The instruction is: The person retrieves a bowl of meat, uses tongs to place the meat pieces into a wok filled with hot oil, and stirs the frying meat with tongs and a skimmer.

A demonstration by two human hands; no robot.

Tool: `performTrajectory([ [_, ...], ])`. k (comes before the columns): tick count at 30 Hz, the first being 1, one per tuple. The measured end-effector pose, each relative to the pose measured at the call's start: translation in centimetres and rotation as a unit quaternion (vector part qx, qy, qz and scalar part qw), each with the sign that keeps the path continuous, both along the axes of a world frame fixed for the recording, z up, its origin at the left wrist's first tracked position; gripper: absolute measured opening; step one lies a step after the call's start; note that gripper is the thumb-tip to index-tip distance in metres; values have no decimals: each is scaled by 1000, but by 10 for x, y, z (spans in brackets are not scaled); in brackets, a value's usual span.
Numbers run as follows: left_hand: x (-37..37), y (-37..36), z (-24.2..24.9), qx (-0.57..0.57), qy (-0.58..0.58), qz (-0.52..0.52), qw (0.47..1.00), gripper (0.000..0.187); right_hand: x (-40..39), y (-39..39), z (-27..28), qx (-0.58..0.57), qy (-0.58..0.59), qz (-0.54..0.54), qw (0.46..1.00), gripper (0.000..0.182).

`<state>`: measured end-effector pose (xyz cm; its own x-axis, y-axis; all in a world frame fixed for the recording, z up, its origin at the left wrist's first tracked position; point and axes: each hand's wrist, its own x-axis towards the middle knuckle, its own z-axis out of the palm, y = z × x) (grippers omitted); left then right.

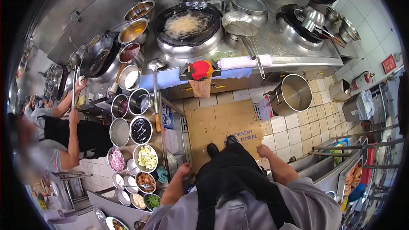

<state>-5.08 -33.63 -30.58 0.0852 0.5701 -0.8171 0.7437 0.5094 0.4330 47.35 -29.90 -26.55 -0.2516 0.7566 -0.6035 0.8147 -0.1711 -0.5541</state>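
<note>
Steel covers nearly everything ahead: a long cooking range with a large wok (188, 27) at its middle, pale food frying in the oil inside it. A perforated skimmer (238, 22) rests just to the wok's right, and a rolled white towel (245, 62) lies along the front edge of the range beside a red cloth (200, 70).

Both hands hang low beside the black apron (232, 179), holding nothing. The left hand (184, 170) is loosely curled, its fingers bent inward, close to the edge of the prep table (164, 115) on that side. Nearest to it on the table stand round metal bowls: one with diced pale vegetables (147, 158), one with chopped red onion (115, 160), and one of dark sauce (141, 130). A ladle (156, 93) lies along the table with its bowl toward the range. The right hand (263, 150) is also empty, fingers drawn into a loose fist, near a steel sink rim (313, 168).

Flattened cardboard (223, 127) covers the tiled floor under the black shoes (221, 145). A big stockpot (294, 93) stands on the floor to the right. Another person (64, 138) in a grey shirt works at the far left.
</note>
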Motion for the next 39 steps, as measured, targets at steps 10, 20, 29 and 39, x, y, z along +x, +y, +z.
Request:
performTrajectory([
  [10, 65, 11, 88, 14, 6, -2, 1000, 30, -2, 37, 16, 235, -55, -127, 962, 30],
  [20, 80, -3, 112, 176, 112, -82, 975, 38, -40, -18, 10, -75, 71, -108, 989, 39],
  [29, 61, -4, 81, 55, 13, 22, 998, 27, 38, -112, -46, -109, 48, -425, 897, 15],
  [39, 50, -41, 79, 114, -18, -7, 993, 33, 17, -80, -11, 54, -125, 86, 987, 28],
])
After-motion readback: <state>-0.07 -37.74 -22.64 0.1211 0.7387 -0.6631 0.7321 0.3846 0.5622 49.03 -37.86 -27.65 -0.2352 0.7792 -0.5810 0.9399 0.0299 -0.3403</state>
